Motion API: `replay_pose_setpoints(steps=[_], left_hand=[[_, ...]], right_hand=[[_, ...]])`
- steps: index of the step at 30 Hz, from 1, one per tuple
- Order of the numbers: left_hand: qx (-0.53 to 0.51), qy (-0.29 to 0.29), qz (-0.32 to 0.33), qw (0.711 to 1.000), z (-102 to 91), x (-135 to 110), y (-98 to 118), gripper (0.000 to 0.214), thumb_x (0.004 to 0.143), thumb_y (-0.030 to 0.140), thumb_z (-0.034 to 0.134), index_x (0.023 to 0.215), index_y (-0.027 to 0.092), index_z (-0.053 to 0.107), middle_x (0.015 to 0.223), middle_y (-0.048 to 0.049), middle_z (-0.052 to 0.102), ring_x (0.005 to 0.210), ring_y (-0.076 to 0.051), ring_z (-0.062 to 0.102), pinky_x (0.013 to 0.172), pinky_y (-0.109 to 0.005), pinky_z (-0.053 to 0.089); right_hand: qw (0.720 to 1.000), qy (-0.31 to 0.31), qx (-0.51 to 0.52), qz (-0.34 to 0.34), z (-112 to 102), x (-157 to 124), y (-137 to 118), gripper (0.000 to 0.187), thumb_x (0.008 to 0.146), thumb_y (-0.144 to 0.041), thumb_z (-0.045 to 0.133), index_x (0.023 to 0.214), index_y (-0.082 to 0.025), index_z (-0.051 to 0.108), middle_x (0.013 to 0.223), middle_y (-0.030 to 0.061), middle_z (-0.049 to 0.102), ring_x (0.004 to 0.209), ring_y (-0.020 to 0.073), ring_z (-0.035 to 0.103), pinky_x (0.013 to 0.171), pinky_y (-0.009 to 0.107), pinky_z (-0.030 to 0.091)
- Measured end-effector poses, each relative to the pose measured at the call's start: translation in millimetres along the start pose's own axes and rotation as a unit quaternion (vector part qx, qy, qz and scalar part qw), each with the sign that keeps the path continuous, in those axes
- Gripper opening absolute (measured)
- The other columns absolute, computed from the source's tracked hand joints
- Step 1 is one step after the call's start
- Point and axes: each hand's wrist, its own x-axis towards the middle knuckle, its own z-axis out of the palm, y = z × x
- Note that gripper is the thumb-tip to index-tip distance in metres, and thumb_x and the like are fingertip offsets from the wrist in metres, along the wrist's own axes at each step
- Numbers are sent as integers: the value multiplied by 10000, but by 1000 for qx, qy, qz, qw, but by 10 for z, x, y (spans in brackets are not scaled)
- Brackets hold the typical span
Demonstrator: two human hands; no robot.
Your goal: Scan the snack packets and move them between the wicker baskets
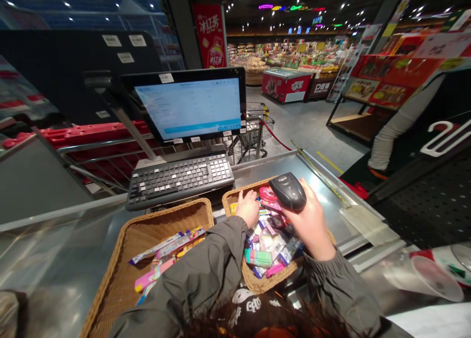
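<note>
My right hand [311, 220] is closed around a black handheld barcode scanner [289, 191], held above the right wicker basket [253, 283]. That basket is filled with small packaged goods in mixed colours, among them a green and pink packet [258, 257] and a round red pack [268, 195]. My left hand [248, 209] reaches into the basket's far left part, close to the red pack. Its fingers look apart, though their tips are partly hidden among the goods. Beneath my left forearm, a second wicker basket [123, 249] holds several long thin packets [167, 245] and a pink-and-yellow item [152, 275].
Behind the baskets stand a black keyboard [180, 178] and a lit monitor [191, 107]. A metal counter [331, 191] carries them. Clear plastic cups [430, 276] sit at the right. A shopping cart [252, 132] is beyond the counter, and a person's leg [393, 127] shows at the right.
</note>
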Motion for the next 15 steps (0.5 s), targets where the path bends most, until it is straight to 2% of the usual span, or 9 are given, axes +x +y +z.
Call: replay_pose_setpoints(steps=[3, 6, 11, 15], left_hand=[[1, -1, 15, 1000, -78, -49, -88, 309, 737, 203, 594, 1000, 120, 733, 1494, -185, 448, 1438, -351, 305, 1186, -639, 158], [-2, 1, 17, 1000, -250, -171, -203, 321, 692, 197, 626, 990, 141, 730, 1479, -169, 471, 1448, -365, 286, 1175, -681, 121], [-14, 23, 7, 1000, -699, -509, -447, 258, 638, 244, 697, 883, 164, 705, 1466, -153, 490, 1443, -393, 292, 1152, -722, 102], [-17, 78, -14, 997, -1070, -825, -659, 214, 666, 245, 683, 871, 189, 652, 1500, -137, 460, 1457, -379, 278, 1140, -731, 117]], right_hand=[[1000, -1, 3, 0, -3, 0, -18, 572, 833, -438, 664, 1304, -131, 559, 1319, 190, 591, 1369, 370, 432, 1128, 580, 364], [1000, 8, 3, 2, -12, -12, -47, 571, 820, -429, 677, 1293, -131, 561, 1307, 188, 599, 1361, 367, 442, 1122, 572, 377], [1000, 1, 2, -11, -15, -39, -158, 534, 828, -398, 663, 1286, -143, 560, 1319, 178, 591, 1342, 357, 464, 1126, 577, 370], [999, -3, 10, -41, 3, -60, -274, 499, 821, -382, 664, 1256, -155, 570, 1279, 167, 611, 1314, 352, 489, 1123, 584, 370]])
